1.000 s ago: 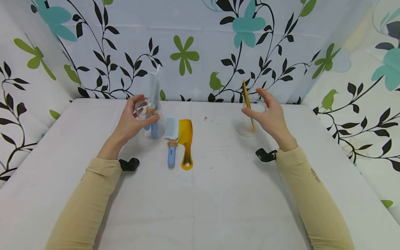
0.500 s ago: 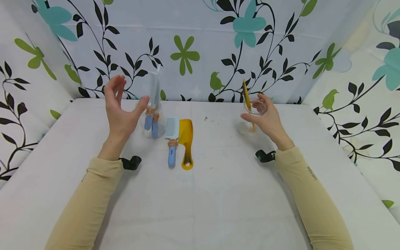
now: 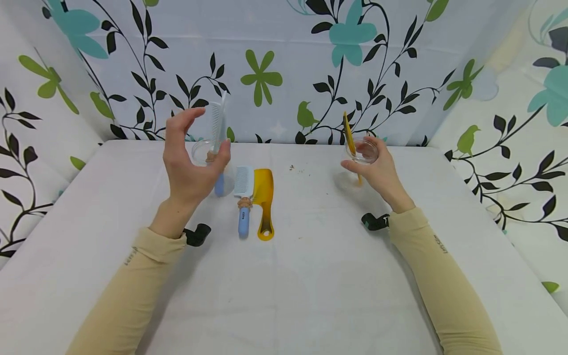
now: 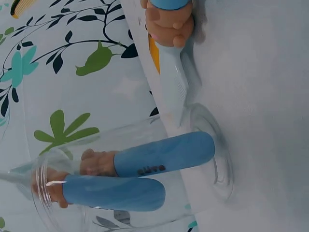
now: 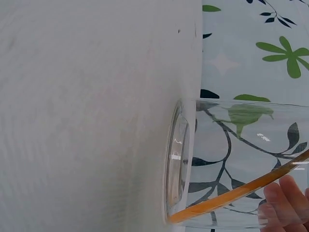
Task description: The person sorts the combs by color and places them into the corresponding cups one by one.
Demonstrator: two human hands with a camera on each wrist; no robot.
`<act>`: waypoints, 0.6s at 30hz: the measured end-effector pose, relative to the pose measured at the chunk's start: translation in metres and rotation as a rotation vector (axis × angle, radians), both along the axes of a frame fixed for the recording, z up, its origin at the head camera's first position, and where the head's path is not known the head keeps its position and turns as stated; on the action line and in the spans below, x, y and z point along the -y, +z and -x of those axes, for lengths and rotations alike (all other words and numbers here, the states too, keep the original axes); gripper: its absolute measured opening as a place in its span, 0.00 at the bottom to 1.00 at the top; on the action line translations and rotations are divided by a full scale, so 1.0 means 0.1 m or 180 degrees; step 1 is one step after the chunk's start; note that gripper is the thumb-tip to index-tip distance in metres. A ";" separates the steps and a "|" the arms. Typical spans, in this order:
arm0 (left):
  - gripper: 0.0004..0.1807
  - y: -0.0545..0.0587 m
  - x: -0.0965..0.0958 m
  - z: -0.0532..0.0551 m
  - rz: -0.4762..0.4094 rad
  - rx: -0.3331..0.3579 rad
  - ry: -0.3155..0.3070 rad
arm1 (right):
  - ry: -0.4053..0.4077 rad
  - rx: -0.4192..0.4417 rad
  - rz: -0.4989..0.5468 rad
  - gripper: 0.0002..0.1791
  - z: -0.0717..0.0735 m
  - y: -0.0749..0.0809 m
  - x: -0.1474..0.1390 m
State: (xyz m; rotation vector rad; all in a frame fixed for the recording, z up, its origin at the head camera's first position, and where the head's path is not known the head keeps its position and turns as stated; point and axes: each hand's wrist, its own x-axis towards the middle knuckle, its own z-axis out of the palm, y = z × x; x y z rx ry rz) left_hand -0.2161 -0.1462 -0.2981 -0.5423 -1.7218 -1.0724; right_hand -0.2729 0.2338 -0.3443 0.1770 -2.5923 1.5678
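My left hand point(image 3: 188, 175) is raised with fingers and thumb spread, just in front of a clear jar point(image 3: 228, 182). Inside that jar stand two combs point(image 4: 164, 154) with blue handles and brown bear figures, pale teeth end up. My right hand point(image 3: 382, 172) grips a second clear jar point(image 3: 367, 157) near its rim; fingertips point(image 5: 282, 198) show behind the wall in the right wrist view. A yellow comb point(image 3: 348, 134) leans in this jar, its lower end at the base. Whether the jar touches the tabletop is unclear.
Between the jars, a blue-handled comb point(image 3: 243, 222) and a wide yellow comb point(image 3: 264, 187) lie side by side on the white table point(image 3: 284, 291). Small brown crumbs point(image 3: 292, 168) dot the cloth farther back. A leaf-patterned curtain point(image 3: 284, 59) rises behind the table.
My left hand has let go of the jar with the blue combs, drawn back left, then swung right in front of it. The right hand's fingers have shifted slightly on its jar.
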 end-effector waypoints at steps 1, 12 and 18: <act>0.30 -0.01 -0.02 0.00 0.0065 -0.0028 -0.0057 | -0.0004 -0.0003 0.0004 0.53 0.00 0.00 0.00; 0.16 -0.19 -0.27 -0.07 0.0940 0.0398 -0.0359 | -0.0080 -0.0022 -0.0080 0.52 0.04 -0.05 -0.02; 0.12 -0.23 -0.41 -0.07 0.1168 0.0712 -0.0460 | -0.0083 -0.0068 -0.0040 0.53 0.06 -0.07 -0.01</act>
